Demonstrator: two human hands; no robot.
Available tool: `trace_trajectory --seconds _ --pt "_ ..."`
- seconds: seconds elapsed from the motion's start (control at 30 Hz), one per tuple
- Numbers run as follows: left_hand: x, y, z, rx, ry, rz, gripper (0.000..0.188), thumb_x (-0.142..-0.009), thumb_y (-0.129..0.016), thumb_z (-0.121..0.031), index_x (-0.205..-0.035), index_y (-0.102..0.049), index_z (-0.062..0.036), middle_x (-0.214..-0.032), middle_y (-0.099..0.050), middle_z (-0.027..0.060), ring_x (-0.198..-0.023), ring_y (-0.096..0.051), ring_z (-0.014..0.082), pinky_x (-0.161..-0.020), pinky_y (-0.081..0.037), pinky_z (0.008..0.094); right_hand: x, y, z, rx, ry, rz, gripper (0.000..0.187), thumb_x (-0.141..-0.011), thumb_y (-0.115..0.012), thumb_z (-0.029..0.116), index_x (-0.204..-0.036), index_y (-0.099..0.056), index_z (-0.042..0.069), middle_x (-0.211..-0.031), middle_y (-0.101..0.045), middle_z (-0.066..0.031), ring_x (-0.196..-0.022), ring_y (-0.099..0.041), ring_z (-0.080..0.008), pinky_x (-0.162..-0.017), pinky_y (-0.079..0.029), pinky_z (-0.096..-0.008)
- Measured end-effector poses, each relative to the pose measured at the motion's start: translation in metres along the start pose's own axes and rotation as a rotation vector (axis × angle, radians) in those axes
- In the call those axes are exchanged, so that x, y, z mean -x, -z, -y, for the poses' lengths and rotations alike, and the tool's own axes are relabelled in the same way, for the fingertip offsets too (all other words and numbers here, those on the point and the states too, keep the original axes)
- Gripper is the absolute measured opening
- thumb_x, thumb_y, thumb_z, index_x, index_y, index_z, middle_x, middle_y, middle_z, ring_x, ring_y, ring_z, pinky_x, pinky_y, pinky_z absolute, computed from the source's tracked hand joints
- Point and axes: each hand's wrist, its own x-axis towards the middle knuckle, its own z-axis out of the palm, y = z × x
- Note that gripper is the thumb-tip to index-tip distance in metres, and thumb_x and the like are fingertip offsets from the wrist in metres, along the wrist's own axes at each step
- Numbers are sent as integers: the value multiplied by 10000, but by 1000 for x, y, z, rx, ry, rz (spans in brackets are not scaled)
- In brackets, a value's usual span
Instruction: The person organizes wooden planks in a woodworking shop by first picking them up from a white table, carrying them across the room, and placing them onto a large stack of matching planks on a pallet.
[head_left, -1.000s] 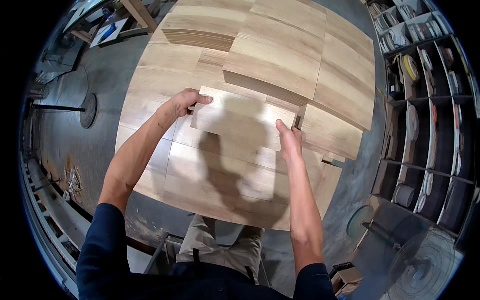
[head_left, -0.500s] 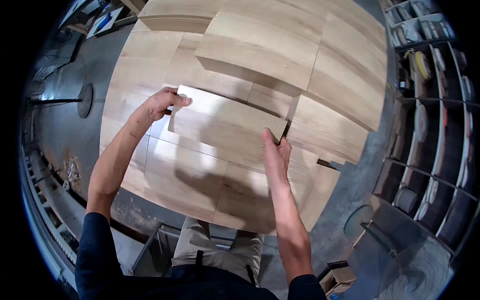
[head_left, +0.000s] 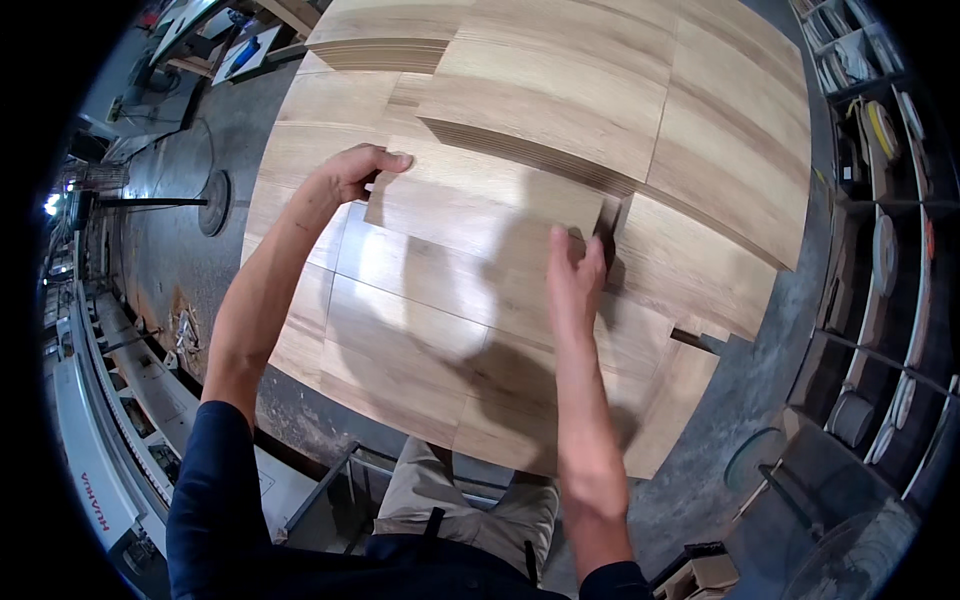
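A narrow rectangular wood-grain board [head_left: 480,195] lies over the near rows of a large stack of similar pale boards [head_left: 400,310]. My left hand [head_left: 365,170] is closed on its far left end, thumb on top and fingers at the edge. My right hand [head_left: 574,280] is open by its right end, thumb and fingers apart. That thumb overlaps the board's near right corner in view; whether it touches is hard to tell. Behind the board rises a higher pile of boards [head_left: 550,90], its layered edges showing.
Shelves of edging rolls [head_left: 860,260] stand on the right. On the left is a long machine [head_left: 130,410], with a round disc on a rod [head_left: 213,205] beyond it. A small slot [head_left: 693,340] shows between boards at the near right.
The board has gone down closer to the stack and sits nearer the higher pile. My right hand has loosened from its right end, while my left hand still holds the left end.
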Motion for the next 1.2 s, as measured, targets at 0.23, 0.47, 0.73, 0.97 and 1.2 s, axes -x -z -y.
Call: trace_trajectory --seconds 0.23,0.47,0.73,0.97,1.2 --pt "-10 -8 -7 -30 -1 42 483 -679 -792 -349 -991 -610 -28 -969 -619 113 -901 -576 218 -788 -464 374 50 -14 -35 -955 -268 -98 412 -905 -582 270 -1192 -473 -5 -1128 -525 -95 -1053 -478 -190 -969 -379 -338" --pt "-7 -27 -19 -32 -18 9 458 -683 -794 -307 -1001 -612 -33 -970 -624 102 -892 -570 212 -787 -441 382 19 -4 -18 -1159 -486 -127 406 -911 -576 268 -1184 -450 -4 -1085 -481 -112 -993 -460 -199 -973 -404 -344" --pt "-6 -40 -20 -42 -43 -59 412 -706 -781 -232 -999 -614 3 -906 -637 88 -808 -590 190 -735 -460 344 8 -4 -35 -1148 -513 -159 459 -900 -593 277 -1214 -436 -20 -1189 -449 -151 -1120 -432 -242 -970 -413 -358" --pt "-2 -46 -20 -6 -93 -69 375 -725 -764 -203 -979 -613 28 -870 -633 97 -749 -591 182 -666 -477 320 9 -3 -31 -1159 -493 -154 477 -888 -610 280 -1222 -435 -12 -1203 -435 -140 -1120 -429 -235 -960 -419 -365" --pt "-3 -47 -21 -48 -96 -124 341 -744 -751 -199 -933 -608 45 -800 -617 97 -645 -551 168 -586 -453 298 8 -1 -34 -1177 -535 -126 483 -871 -637 289 -1205 -447 -3 -1195 -438 -135 -1072 -450 -227 -953 -418 -349"
